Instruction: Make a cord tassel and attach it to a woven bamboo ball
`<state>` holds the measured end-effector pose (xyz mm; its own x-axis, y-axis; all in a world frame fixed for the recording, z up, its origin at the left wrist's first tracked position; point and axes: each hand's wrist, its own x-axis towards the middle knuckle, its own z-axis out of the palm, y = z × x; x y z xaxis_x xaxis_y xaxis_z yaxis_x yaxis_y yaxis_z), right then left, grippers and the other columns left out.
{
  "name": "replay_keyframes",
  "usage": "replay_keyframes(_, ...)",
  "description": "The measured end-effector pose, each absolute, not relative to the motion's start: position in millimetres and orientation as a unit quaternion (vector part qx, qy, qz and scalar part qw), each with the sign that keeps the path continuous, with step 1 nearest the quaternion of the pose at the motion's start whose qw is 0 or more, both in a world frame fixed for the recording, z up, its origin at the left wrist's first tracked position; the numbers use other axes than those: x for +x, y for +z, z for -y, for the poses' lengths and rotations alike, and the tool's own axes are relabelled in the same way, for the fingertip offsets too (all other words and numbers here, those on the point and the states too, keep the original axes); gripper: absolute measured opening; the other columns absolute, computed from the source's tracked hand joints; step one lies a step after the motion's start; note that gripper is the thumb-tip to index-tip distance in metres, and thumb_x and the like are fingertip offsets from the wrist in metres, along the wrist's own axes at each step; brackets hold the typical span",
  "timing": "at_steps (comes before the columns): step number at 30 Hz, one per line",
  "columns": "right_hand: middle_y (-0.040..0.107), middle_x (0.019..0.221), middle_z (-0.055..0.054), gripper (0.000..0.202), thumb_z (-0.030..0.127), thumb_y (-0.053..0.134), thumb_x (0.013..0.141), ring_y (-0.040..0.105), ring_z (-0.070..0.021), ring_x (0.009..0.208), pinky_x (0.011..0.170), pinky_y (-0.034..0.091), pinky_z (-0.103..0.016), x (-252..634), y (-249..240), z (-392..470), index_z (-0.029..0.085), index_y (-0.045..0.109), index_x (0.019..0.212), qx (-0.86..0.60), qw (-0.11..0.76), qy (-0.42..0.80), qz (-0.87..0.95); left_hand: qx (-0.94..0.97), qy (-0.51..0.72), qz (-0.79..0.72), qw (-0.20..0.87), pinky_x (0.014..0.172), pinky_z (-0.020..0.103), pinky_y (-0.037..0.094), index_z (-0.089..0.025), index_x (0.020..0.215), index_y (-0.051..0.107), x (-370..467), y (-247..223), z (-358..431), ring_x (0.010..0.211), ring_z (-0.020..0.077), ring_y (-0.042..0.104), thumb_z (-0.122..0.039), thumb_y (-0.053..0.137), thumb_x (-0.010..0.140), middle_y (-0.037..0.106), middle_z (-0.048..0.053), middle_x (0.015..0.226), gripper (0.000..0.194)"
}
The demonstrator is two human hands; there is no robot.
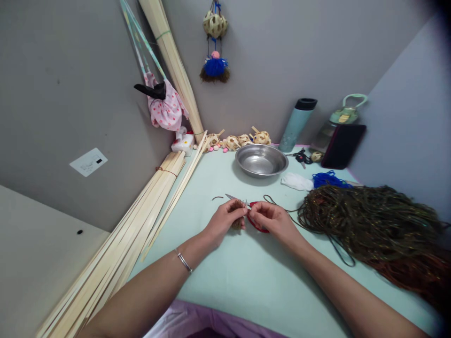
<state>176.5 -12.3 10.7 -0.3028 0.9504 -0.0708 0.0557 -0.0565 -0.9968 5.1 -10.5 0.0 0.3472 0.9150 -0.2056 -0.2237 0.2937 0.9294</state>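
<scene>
a small brown bundle (237,225) is held in the left hand (225,218), its fingers curled closed, over the middle of the table (246,277). the right hand (273,217) is pinched narrow just beside it; whether a strand is gripped there cannot be told. red-handled scissors (258,226) are partly covered by the hands. a metal bowl (261,162) is set toward the far edge, a dark phone (343,146) is propped near the far right corner, dark cord (366,220) is heaped along the right edge, and pale strips (146,211) are laid along the left edge.
</scene>
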Motion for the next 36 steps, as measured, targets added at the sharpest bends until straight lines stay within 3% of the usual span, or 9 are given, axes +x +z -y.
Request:
replay_keyframes(6,0.053,0.062,0.004,0.022,0.035,0.069,0.079,0.042,-0.0103,0.054,0.052,0.032,-0.025,176.4,8.6,12.4,0.019,0.058,0.071,-0.43,0.367,0.573,0.594,0.394,0.437,-0.393,0.707,0.06,0.022,0.047,-0.019,0.086,0.061,3.4,1.5,8.6,0.057,0.0081,0.056,-0.036,0.073,0.077,0.058,-0.003,0.071,0.023)
replay_keyframes(12,0.054,0.065,0.002,0.029,0.043,0.071,0.082,0.044,-0.0116,0.057,0.054,0.033,-0.026,178.2,9.7,15.2,0.018,0.06,0.074,-0.401,0.325,0.594,0.617,0.382,0.455,-0.366,0.717,0.061,0.02,0.047,-0.018,0.086,0.059,3.6,2.5,8.7,0.059,0.0061,0.056,-0.036,0.075,0.078,0.06,-0.003,0.08,0.025)
replay_keyframes(17,0.05,0.059,0.003,0.041,0.057,0.053,0.093,0.041,-0.0121,0.053,0.052,0.032,-0.027,180.5,13.4,12.2,0.02,0.056,0.077,-0.421,0.355,0.565,0.614,0.427,0.44,-0.375,0.695,0.06,0.021,0.044,-0.018,0.087,0.06,5.3,1.1,10.9,0.057,0.0071,0.056,-0.04,0.074,0.079,0.058,-0.003,0.074,0.027)
replay_keyframes(22,0.046,0.056,0.003,0.048,0.06,0.059,0.09,0.039,-0.0115,0.052,0.05,0.029,-0.027,179.7,13.0,12.3,0.019,0.053,0.065,-0.419,0.357,0.557,0.622,0.451,0.417,-0.376,0.694,0.057,0.021,0.042,-0.019,0.089,0.059,6.6,-0.2,12.2,0.056,0.0075,0.057,-0.039,0.074,0.078,0.058,-0.003,0.073,0.028)
replay_keyframes(30,0.049,0.058,0.003,0.041,0.055,0.056,0.093,0.044,-0.013,0.056,0.056,0.031,-0.028,183.1,6.7,9.1,0.02,0.056,0.073,-0.443,0.39,0.534,0.606,0.452,0.414,-0.378,0.694,0.061,0.022,0.044,-0.019,0.09,0.056,5.3,1.6,12.6,0.058,0.0097,0.059,-0.04,0.068,0.084,0.059,-0.003,0.066,0.024)
replay_keyframes(36,0.049,0.057,0.004,0.041,0.055,0.059,0.092,0.041,-0.012,0.053,0.052,0.029,-0.027,179.6,8.6,12.4,0.02,0.055,0.071,-0.42,0.367,0.559,0.613,0.456,0.409,-0.38,0.693,0.059,0.022,0.043,-0.019,0.09,0.056,6.1,-1.2,12.4,0.057,0.0095,0.059,-0.041,0.069,0.083,0.059,-0.003,0.065,0.026)
